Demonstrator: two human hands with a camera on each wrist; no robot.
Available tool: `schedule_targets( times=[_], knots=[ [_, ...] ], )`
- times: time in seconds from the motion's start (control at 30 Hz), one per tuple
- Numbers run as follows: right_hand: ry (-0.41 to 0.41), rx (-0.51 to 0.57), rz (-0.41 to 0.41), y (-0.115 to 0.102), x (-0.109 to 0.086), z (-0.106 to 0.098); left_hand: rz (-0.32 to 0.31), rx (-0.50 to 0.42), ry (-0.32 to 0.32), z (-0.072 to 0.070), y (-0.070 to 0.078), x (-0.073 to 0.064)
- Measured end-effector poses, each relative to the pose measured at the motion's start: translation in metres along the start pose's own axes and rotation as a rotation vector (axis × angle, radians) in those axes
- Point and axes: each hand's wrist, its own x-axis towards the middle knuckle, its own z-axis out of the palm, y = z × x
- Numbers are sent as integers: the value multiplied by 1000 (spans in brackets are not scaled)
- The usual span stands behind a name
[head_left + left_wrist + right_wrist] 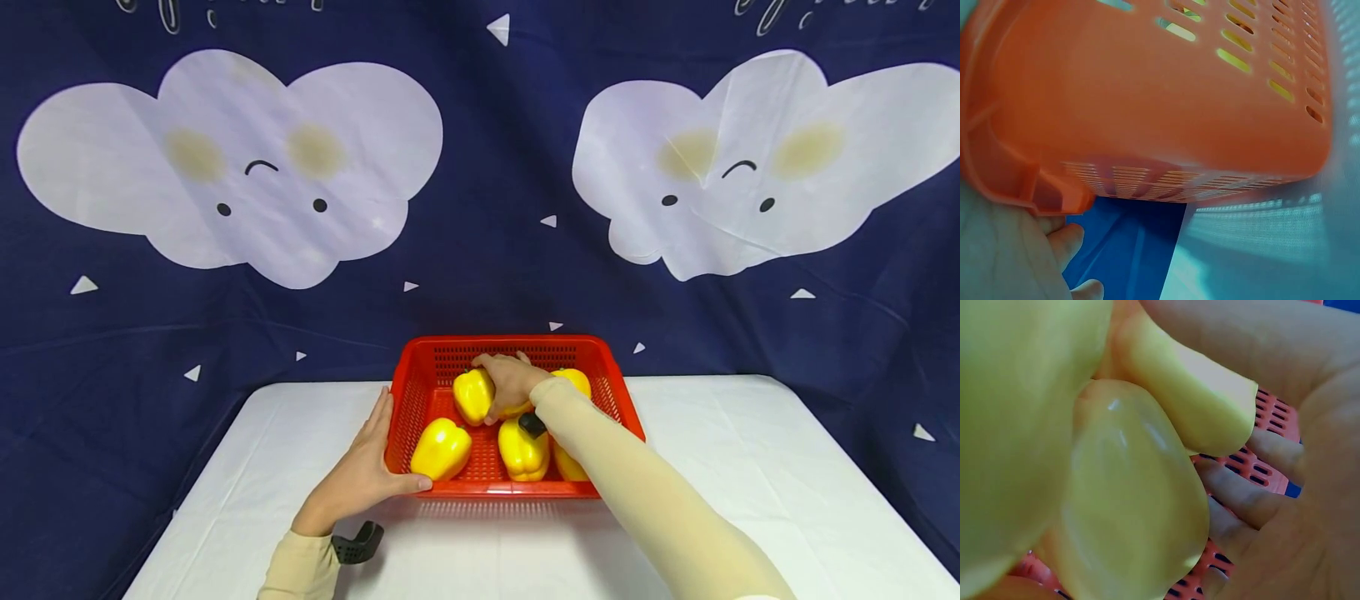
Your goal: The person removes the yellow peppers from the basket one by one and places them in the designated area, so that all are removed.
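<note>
A red plastic basket (517, 489) stands on the table with several yellow bell peppers inside. My left hand (363, 475) braces its near left corner, thumb along the front rim and fingers stretched up the left side. In the left wrist view those fingers (1066, 240) lie beside the basket's rim. Reaching into the basket, my right hand (512, 382) holds a yellow bell pepper (472, 397) between thumb and fingers, toward the back. Other bell peppers lie at the left front (441, 450) and in the middle (523, 454). My right forearm partly hides peppers on the right.
The basket rests on a white-covered table (720, 450) near its far edge. Behind hangs a dark blue curtain (495, 275) printed with pale clouds. The right sleeve (645, 492) crosses the basket's front right rim. Another bell pepper (576, 381) sits at the back right.
</note>
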Motion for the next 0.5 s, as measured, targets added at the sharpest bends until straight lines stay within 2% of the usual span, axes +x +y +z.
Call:
schedule_targets(
  times=[0.17,0.5],
  knots=[
    [6,-31,6,-4,2,0,-2,1,3,0,-1,0],
    [0,-165,9,-11,8,3,-21,4,-14,0,1,0]
  ],
)
